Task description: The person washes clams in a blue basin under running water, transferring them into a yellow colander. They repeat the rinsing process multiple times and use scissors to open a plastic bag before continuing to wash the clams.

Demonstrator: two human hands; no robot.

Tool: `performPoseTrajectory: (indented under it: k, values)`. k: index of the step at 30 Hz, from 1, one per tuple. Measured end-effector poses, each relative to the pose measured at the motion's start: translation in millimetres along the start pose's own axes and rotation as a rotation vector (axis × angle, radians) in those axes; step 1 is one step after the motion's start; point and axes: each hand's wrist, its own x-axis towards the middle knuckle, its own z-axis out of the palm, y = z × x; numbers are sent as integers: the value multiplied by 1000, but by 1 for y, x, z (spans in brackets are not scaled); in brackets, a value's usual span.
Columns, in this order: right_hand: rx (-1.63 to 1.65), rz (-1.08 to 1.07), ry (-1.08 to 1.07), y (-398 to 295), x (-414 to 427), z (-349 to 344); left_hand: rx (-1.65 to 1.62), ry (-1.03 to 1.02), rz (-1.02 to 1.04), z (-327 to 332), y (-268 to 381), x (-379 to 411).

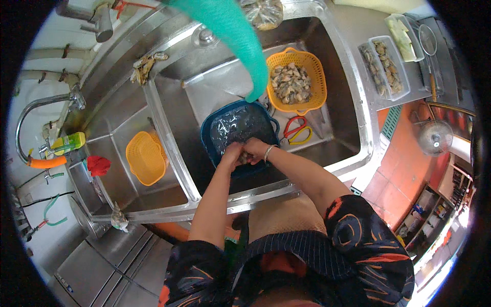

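My left hand (232, 153) and my right hand (256, 149) meet at the near side of a dark blue plastic basin (209, 134) holding water, in the right sink bowl. Both are closed around small brownish pieces (244, 156), perhaps shellfish; which hand holds more is hard to tell. A green hose (257, 65) hangs down to the basin's far rim. Behind and to the right, a yellow plastic basket (320, 76) holds a heap of greyish pieces of meat or shellfish (290, 83). Scissors with red and yellow handles (297, 131) lie on the sink floor beside the basin.
An orange-yellow basket (145, 158) rests in the left sink bowl (119, 130), past a steel divider (168, 134). A red cloth (98, 165) and a curved faucet (28, 111) are at left. Clear containers of shellfish (389, 69) stand on the right counter. A filled plastic bag (264, 13) sits behind.
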Motion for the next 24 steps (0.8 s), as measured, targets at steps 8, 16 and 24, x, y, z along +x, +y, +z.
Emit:
performPoseTrajectory:
  k: [8,16,24]
  values:
    - [421,48,398,-49,-74,-61,-48,163,297,68,91,-58]
    - [-63,-120,1013,-17,-106,-165,164,319,799,154,158,42]
    - [-512,-197,1220,-7,-102,-145,65,307,685,128,147,4]
